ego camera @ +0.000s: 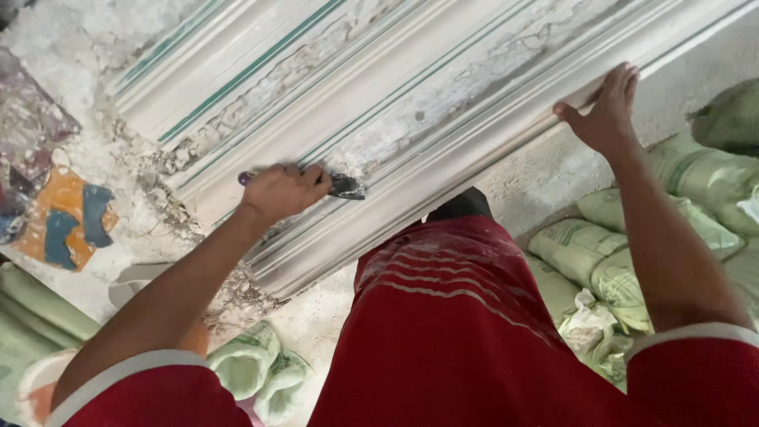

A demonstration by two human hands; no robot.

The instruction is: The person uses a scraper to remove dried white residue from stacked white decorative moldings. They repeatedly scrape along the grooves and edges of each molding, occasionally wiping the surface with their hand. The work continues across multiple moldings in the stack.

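A long white moulded cornice piece (411, 103) with thin green lines and patches of grey crusted plaster lies slanted across the view. My left hand (283, 190) is shut on a scraper (346, 187) with a purple handle end; its dark blade lies against a groove of the moulding. My right hand (607, 111) rests with fingers spread on the moulding's lower right edge, thumb pressed to it. My red garment with white stripes fills the bottom centre.
Stacked pale green sacks (617, 261) lie at the right and more at the bottom left (261, 364). Plaster dust and crumbs (237, 300) cover the floor. A torn orange and blue patch (67, 225) sits at the left.
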